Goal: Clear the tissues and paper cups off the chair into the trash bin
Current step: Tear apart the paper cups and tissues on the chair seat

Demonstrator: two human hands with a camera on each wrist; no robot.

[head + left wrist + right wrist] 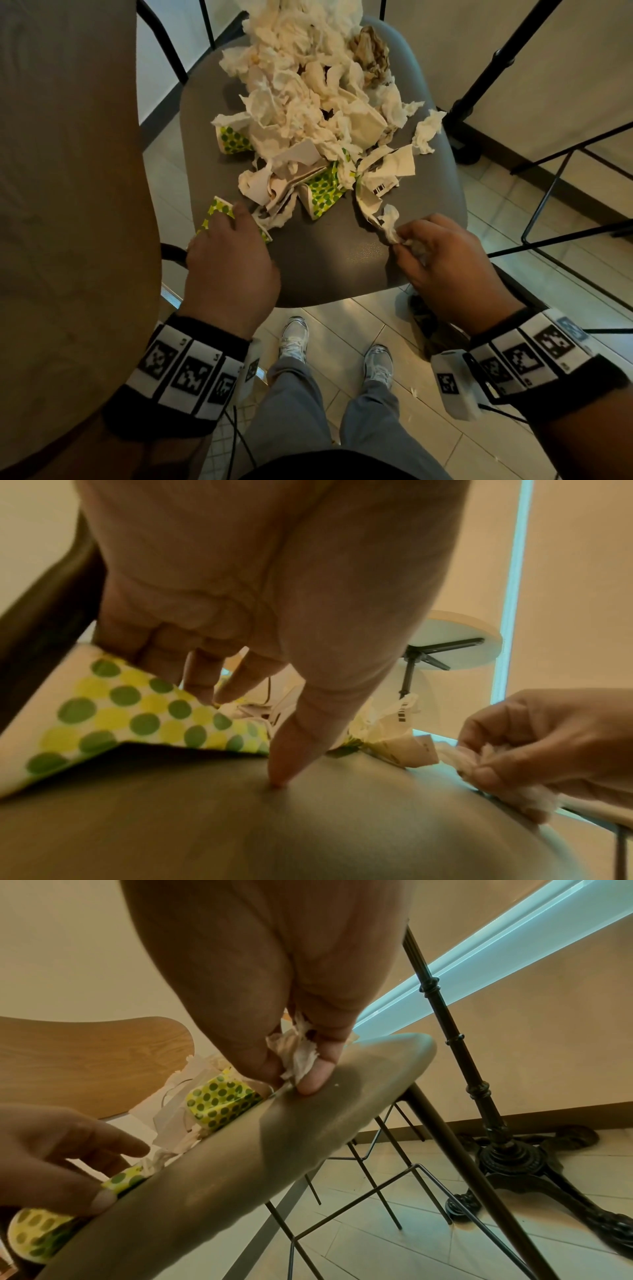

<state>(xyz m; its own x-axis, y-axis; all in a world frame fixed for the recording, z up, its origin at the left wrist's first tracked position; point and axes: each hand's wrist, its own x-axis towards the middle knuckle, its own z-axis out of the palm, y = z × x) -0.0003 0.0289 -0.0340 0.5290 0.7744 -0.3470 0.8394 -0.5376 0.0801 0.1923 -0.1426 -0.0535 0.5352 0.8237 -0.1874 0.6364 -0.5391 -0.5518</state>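
Observation:
A grey chair seat [325,267] carries a heap of crumpled tissues [308,102] and green-dotted paper cups [322,195]. My left hand [227,219] is at the seat's front-left edge. Its fingers lie on a flattened dotted cup [120,715] and its thumb tip touches the seat beside it. My right hand [402,240] is at the front right, pinching a small torn tissue [298,1053] between thumb and fingers just above the seat. Another dotted cup [234,138] lies on the left side of the heap. I see no trash bin.
A large beige surface [68,171] fills the left side. A black table pedestal [507,1150] and thin wire stool frames [565,205] stand to the right of the chair. My feet [294,339] are on the tiled floor just in front of the seat.

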